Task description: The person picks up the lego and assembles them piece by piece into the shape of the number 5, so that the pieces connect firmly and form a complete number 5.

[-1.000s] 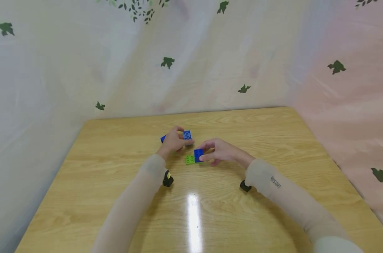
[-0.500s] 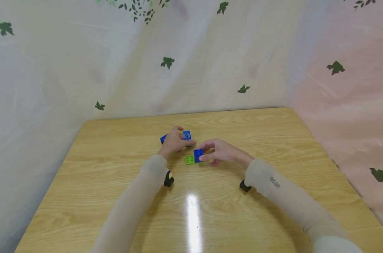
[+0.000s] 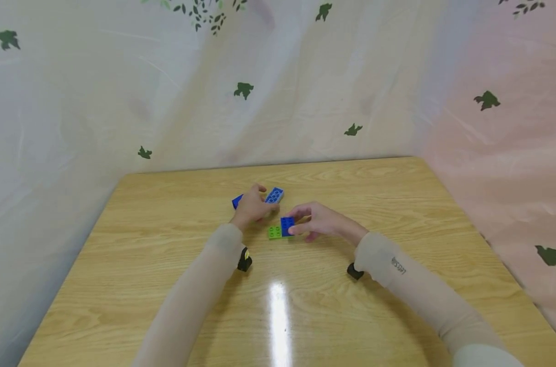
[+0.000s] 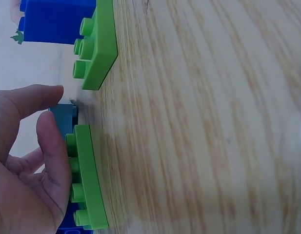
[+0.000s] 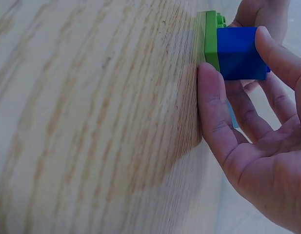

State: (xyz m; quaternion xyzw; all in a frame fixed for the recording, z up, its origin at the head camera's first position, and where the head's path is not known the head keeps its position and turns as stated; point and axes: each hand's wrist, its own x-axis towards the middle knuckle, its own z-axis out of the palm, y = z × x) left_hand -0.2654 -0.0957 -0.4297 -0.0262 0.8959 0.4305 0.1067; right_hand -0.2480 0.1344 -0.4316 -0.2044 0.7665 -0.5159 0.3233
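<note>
My right hand grips a dark blue brick with thumb and fingers. That brick stands on one end of a thin light green brick, whose other studs show at its left. My left hand holds a light blue brick by its near end, between thumb and fingers. Its hollow underside faces up. In the left wrist view, my fingers partly cover this brick, so the exact contact is hard to see. A second light green brick lies flat under the left hand.
Another dark blue brick lies left of the left hand, partly hidden by it. Everything rests on a wooden table. Behind it hangs a pale cloth with leaf and bird prints. A black wrist camera sits under the left sleeve.
The light blue brick has turned clockwise, its far end swinging to the right, as the left hand's fingers shift slightly. The right hand and its dark blue brick stay nearly still.
</note>
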